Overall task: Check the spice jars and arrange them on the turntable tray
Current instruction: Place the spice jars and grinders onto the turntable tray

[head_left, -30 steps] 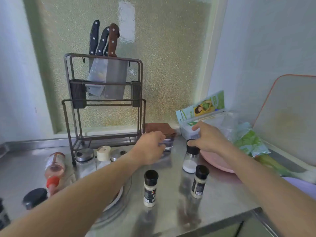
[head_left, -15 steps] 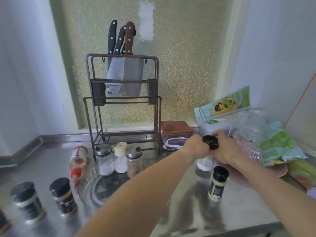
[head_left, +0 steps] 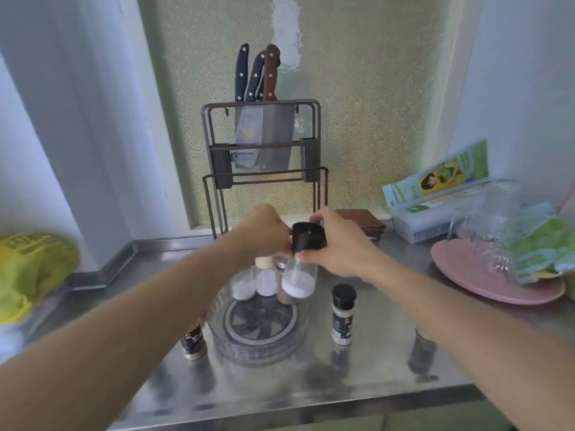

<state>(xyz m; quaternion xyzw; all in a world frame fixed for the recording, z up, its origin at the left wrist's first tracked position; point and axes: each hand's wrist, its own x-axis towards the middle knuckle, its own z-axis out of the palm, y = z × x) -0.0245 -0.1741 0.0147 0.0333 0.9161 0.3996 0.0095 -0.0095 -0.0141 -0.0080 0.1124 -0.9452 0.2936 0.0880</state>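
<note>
Moved: the clear jar (head_left: 298, 279) has been lifted off the counter (head_left: 389, 362) since half a second ago and is now held up in the air, tilted, just over the far edge of the turntable tray (head_left: 258, 334). It was low by the plate before.
Meaning: the jar is likely being checked, cap first, and can then be set on the tray right below the hands.
Counter: shiny grey metal, flat and smooth, spread out under both hands.
Pink plate (head_left: 466, 275): round and smooth, well off to the right of the right hand, with crinkly bags on it.
Knife rack (head_left: 264, 144): dark thin metal bars, seen behind the hands.
Turntable tray: round, see-through, with a low wall, below the hands. Three small jars are stood at its far side, partly hidden by the hands.
Left hand (head_left: 264, 233): curled against the jar's neck; how it grips cannot be told, as the fingers are hidden.
Right hand (head_left: 339, 244): fingers are wrapped round the black cap (head_left: 308, 239) from the right.
Clear jar: smooth and round, with white powder piled in the low end.
Small jar (head_left: 342, 314): black cap, dark label, pale powder, stood on the counter below the right hand.
Other small jar (head_left: 193, 340): stood left of the tray, under the left arm.
</note>
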